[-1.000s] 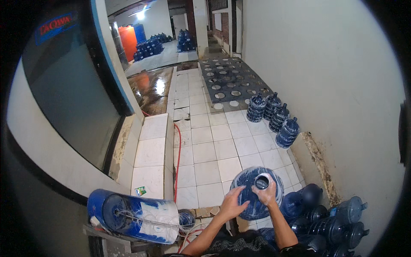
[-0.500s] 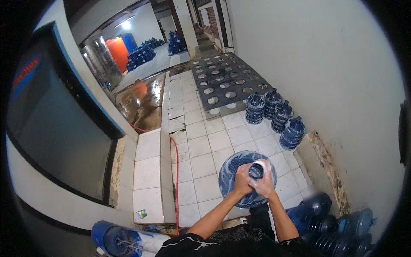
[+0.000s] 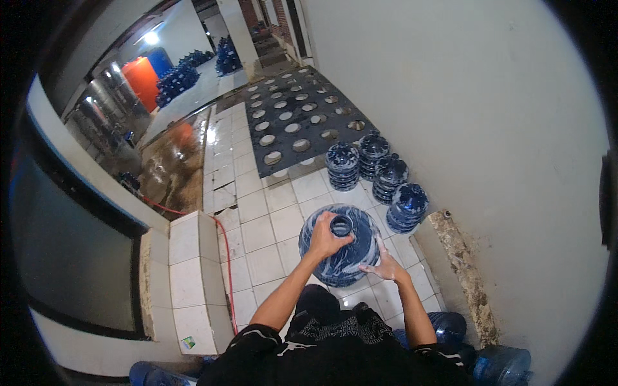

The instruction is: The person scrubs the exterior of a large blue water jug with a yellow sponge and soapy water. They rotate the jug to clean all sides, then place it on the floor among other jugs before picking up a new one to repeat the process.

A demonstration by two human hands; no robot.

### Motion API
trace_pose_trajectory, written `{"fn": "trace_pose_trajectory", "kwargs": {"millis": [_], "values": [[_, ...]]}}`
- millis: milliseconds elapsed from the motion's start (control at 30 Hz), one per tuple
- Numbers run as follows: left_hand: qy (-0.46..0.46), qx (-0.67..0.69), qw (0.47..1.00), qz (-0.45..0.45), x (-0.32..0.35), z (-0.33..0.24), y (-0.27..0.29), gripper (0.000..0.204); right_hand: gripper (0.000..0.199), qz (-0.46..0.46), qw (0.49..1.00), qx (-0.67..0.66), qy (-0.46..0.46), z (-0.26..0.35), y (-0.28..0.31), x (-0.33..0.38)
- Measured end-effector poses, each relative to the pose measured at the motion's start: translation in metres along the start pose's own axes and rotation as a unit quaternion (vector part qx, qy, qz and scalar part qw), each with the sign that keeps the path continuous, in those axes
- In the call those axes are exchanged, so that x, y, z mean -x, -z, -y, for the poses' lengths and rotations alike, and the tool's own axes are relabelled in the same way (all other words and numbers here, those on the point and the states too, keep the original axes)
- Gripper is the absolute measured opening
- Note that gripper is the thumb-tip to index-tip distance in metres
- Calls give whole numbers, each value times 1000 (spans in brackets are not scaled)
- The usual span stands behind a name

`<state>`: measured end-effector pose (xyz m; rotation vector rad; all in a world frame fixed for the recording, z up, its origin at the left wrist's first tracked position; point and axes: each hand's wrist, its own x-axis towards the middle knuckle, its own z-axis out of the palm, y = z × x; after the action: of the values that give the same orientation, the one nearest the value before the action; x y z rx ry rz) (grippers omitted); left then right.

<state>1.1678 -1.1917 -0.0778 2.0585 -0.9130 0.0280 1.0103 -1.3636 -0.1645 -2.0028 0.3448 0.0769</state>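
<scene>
A large blue water jug [image 3: 341,260], streaked with white foam, stands upright on the tiles in front of me. Its round mouth faces up at me. My left hand [image 3: 326,237] is closed around the jug's neck, thumb on the near side. Against the jug's right side lies my right hand [image 3: 386,265], wet with suds, its thumb and fingers spread apart.
Several foamy jugs [image 3: 391,178] stand along the right wall. Beyond them lies a black board with round holes [image 3: 299,122]. A red hose [image 3: 226,257] runs beside the tiled ledge [image 3: 193,273] on the left. More jugs [image 3: 501,365] lie at lower right.
Both hands were together around the jug's neck. The right hand has since slid off to the jug's right side, while the left stays at the neck. The view has shifted.
</scene>
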Motion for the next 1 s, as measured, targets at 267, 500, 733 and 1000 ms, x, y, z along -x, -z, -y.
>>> {"fn": "trace_pose_trajectory", "kwargs": {"millis": [267, 500, 733, 1000], "values": [[-58, -39, 997, 45, -167, 56, -81, 60, 130, -175, 981, -56, 68, -75, 31, -149], [25, -93, 960, 262, -295, 170, -172, 65, 114, -148, 977, 23, -153, -177, 60, -278], [37, -89, 934, 344, -353, 323, -319, 74, 96, -204, 890, -87, -399, -204, 100, -247], [135, -139, 920, 340, -390, 444, -409, 72, 85, -234, 802, -50, -547, -213, 84, -188]]}}
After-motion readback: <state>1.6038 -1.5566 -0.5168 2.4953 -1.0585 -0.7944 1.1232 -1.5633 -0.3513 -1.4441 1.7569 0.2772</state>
